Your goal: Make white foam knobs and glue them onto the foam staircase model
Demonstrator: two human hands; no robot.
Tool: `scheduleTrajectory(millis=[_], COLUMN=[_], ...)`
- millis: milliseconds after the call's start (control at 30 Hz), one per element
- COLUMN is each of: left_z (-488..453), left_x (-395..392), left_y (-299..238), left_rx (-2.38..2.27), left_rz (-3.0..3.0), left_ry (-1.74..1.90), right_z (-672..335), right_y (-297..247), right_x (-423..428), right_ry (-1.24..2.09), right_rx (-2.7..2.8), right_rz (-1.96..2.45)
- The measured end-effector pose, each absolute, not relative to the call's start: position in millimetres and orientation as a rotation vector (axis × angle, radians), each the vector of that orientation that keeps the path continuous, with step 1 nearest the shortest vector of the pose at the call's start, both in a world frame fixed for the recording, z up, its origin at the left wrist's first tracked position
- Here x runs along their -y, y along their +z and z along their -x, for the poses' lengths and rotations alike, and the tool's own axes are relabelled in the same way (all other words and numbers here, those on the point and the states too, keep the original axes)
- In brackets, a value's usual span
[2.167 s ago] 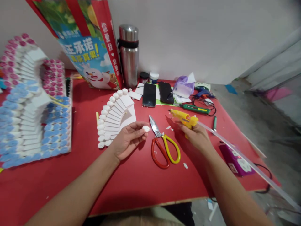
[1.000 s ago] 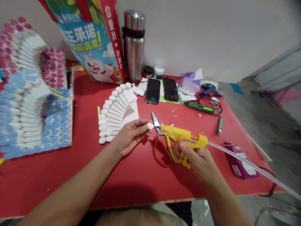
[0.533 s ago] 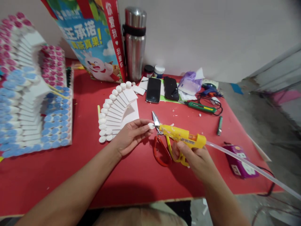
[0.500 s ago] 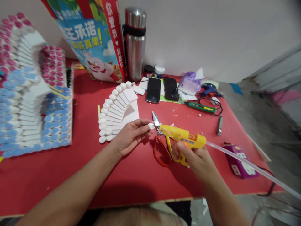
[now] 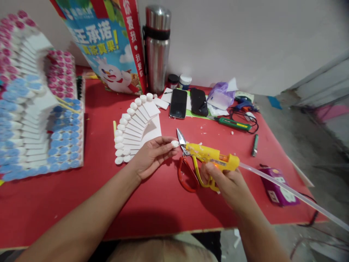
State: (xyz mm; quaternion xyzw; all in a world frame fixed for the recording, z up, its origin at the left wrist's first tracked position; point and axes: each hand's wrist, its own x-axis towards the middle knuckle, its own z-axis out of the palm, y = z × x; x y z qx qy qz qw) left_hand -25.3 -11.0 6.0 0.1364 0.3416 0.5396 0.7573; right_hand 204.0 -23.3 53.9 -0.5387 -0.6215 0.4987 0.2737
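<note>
Between the fingertips of my left hand [image 5: 154, 156] is a small round white piece [image 5: 175, 144]. My right hand [image 5: 222, 180] is wrapped round the handle of a yellow hot glue gun [image 5: 204, 152], whose nozzle points left at the white piece, touching or very near it. A long clear glue stick [image 5: 275, 182] sticks out of the gun's back end. Scissors [image 5: 188, 174] with red handles lie under the gun, partly hidden by it. Left of my left hand, a curved fan of white strips [image 5: 133, 129] carries similar round white pieces along its outer edge.
On the red table [image 5: 152, 207] stand a steel thermos [image 5: 158, 51] and a printed bag [image 5: 109, 51]. Blue and pink decorated pieces [image 5: 64, 138] fill the left. Behind my hands lie a phone [image 5: 178, 103], a black case [image 5: 199, 102] and a green-handled tool [image 5: 235, 124]. A purple pack [image 5: 278, 186] sits right.
Both hands keep nearly the same place. The white piece has turned slightly in my left fingers, and the glue gun has shifted a touch to the right.
</note>
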Motion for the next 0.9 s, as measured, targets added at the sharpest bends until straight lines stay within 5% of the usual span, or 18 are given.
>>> scheduleTrajectory(millis=[667, 900], left_z=[27.3, 74.9], left_x=[13.0, 27.9], left_y=[21.2, 69.3], left_rx=[-0.807, -1.252], left_rz=[-0.486, -1.027], left_ry=[1.223, 1.373], right_z=[-221.7, -234.9], right_y=[55.2, 32.7], right_x=[-9.7, -37.8], right_ry=[1.371, 1.371], right_rx=[1.392, 1.256], right_rz=[1.356, 1.359])
